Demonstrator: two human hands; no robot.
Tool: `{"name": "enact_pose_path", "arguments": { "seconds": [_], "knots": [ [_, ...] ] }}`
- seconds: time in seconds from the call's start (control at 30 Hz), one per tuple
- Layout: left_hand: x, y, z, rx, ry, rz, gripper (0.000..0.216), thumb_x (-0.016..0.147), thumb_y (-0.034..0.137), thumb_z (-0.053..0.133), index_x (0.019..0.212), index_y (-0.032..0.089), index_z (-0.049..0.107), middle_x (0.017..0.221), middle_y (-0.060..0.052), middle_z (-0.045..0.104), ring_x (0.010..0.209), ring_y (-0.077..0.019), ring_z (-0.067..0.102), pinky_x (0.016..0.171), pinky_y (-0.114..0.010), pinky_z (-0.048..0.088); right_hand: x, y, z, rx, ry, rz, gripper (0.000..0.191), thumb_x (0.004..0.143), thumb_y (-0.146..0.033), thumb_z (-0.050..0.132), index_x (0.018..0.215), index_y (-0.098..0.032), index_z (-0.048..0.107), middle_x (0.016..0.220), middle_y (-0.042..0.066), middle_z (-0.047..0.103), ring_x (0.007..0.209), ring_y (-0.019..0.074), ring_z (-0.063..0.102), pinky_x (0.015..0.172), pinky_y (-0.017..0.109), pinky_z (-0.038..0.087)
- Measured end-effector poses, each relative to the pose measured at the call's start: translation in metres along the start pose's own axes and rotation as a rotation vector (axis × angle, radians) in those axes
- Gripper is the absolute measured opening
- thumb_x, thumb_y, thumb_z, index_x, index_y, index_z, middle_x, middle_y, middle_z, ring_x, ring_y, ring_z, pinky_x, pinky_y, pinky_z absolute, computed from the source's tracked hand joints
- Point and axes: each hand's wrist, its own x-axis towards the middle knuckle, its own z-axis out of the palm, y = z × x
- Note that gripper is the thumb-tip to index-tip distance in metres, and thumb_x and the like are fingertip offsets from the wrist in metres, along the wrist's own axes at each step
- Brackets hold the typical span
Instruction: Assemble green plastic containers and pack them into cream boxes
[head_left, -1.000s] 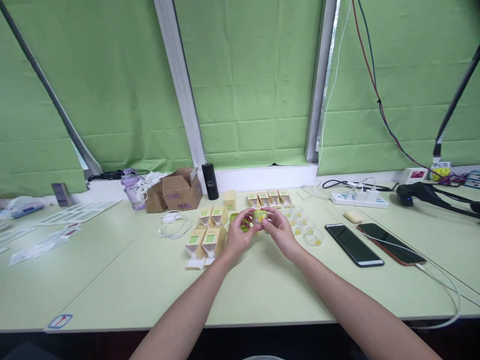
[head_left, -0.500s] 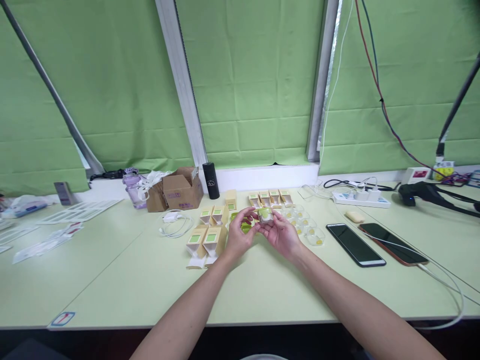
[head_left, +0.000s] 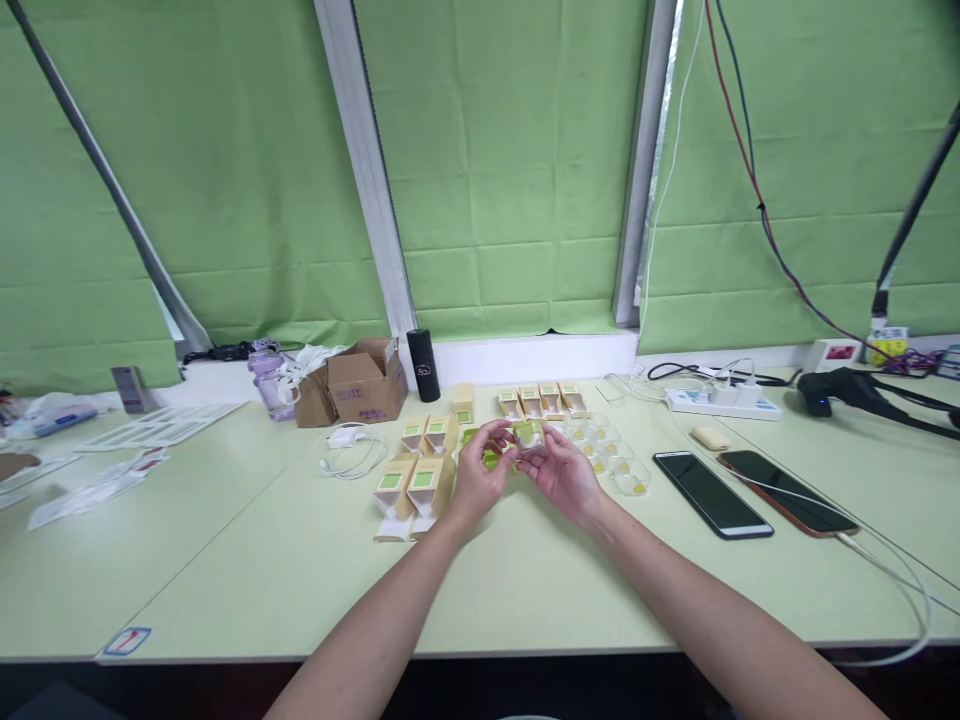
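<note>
Green curtains [head_left: 510, 180] hang behind the pale surface [head_left: 555, 590] in the head view. Above it, the right hand [head_left: 566, 475] pinches a small green-topped container [head_left: 529, 437]; the left hand [head_left: 481, 475] curls at its side, contact unclear. It looks light, stiff and slick, possibly crackable: best gripped by its side walls.

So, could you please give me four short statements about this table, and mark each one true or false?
1. The right hand holds a small clear plastic container with green on top. True.
2. The black cylindrical bottle lies on its side. False: it stands upright.
3. A dark-screened smartphone with a white lower end lies beside a smartphone in an orange-brown case. True.
4. The open brown cardboard box is right of the hands. False: it is to their left.
</note>
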Motion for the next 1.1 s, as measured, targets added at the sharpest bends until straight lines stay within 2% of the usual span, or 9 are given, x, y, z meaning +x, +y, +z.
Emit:
{"name": "enact_pose_path", "arguments": {
  "seconds": [0.27, 0.43, 0.53, 0.63, 0.77, 0.93, 1.1],
  "knots": [
    [0.002, -0.006, 0.002, -0.02, -0.023, -0.073, 0.038, 0.096, 0.039, 0.07, 0.128, 0.02, 0.064, 0.115, -0.011, 0.073, 0.105, -0.0233, 0.069, 0.086, -0.035, 0.057, -0.002, 0.0, 0.004, -0.138, 0.082, -0.104, 0.055, 0.069, -0.034, 0.095, 0.116, -0.028, 0.069, 0.09, 0.0, 0.074, 0.081, 0.0196, 0.071, 0.072, 0.034, 0.059],
    [0.002, -0.007, 0.003, -0.121, -0.029, -0.137, 0.051, 0.092, 0.044, 0.076, 0.133, 0.019, 0.061, 0.118, -0.013, 0.072, 0.11, -0.0255, 0.069, 0.088, -0.035, 0.057, 0.0, 0.002, 0.004, -0.357, 0.112, -0.224, 0.068, 0.064, -0.037, 0.097, 0.122, -0.028, 0.064, 0.104, 0.004, 0.075, 0.092, 0.0229, 0.071, 0.081, 0.038, 0.059],
    [0.001, -0.004, 0.001, -0.242, -0.068, -0.161, 0.055, 0.089, 0.043, 0.079, 0.135, 0.019, 0.06, 0.125, -0.014, 0.07, 0.116, -0.0261, 0.067, 0.094, -0.035, 0.057, 0.0, 0.004, 0.004, -0.485, 0.16, -0.315, 0.072, 0.061, -0.035, 0.098, 0.124, -0.028, 0.063, 0.109, 0.006, 0.073, 0.105, 0.0265, 0.069, 0.086, 0.041, 0.06],
    [0.001, -0.003, 0.0, -0.358, -0.121, -0.172, 0.059, 0.087, 0.039, 0.081, 0.138, 0.019, 0.059, 0.128, -0.013, 0.069, 0.117, -0.0252, 0.066, 0.097, -0.035, 0.056, -0.001, 0.005, 0.006, -0.565, 0.175, -0.393, 0.07, 0.063, -0.033, 0.096, 0.125, -0.029, 0.062, 0.117, 0.009, 0.071, 0.118, 0.0298, 0.065, 0.086, 0.041, 0.06],
    [0.002, -0.004, 0.0, -0.461, -0.152, -0.198, 0.065, 0.082, 0.032, 0.083, 0.141, 0.02, 0.056, 0.127, -0.013, 0.069, 0.114, -0.0254, 0.068, 0.094, -0.034, 0.056, -0.005, 0.006, 0.011, -0.667, 0.137, -0.479, 0.063, 0.071, -0.024, 0.087, 0.128, -0.03, 0.06, 0.122, 0.009, 0.069, 0.12, 0.0292, 0.065, 0.086, 0.041, 0.058],
    [0.003, -0.005, 0.002, -0.424, -0.12, -0.197, 0.064, 0.078, 0.021, 0.082, 0.137, 0.02, 0.059, 0.133, -0.014, 0.067, 0.122, -0.0279, 0.066, 0.094, -0.034, 0.057, -0.011, 0.004, 0.016, -0.788, 0.097, -0.548, 0.058, 0.078, -0.017, 0.077, 0.132, -0.03, 0.058, 0.126, 0.009, 0.069, 0.122, 0.0291, 0.064, 0.087, 0.042, 0.055],
    [0.004, -0.005, 0.002, -0.351, -0.099, -0.164, 0.056, 0.076, 0.017, 0.081, 0.13, 0.019, 0.065, 0.13, -0.013, 0.07, 0.12, -0.027, 0.067, 0.095, -0.034, 0.056, -0.012, 0.003, 0.017, -0.792, 0.082, -0.563, 0.058, 0.079, -0.015, 0.075, 0.132, -0.029, 0.057, 0.128, 0.009, 0.069, 0.124, 0.029, 0.064, 0.09, 0.043, 0.055]
  ]
}}
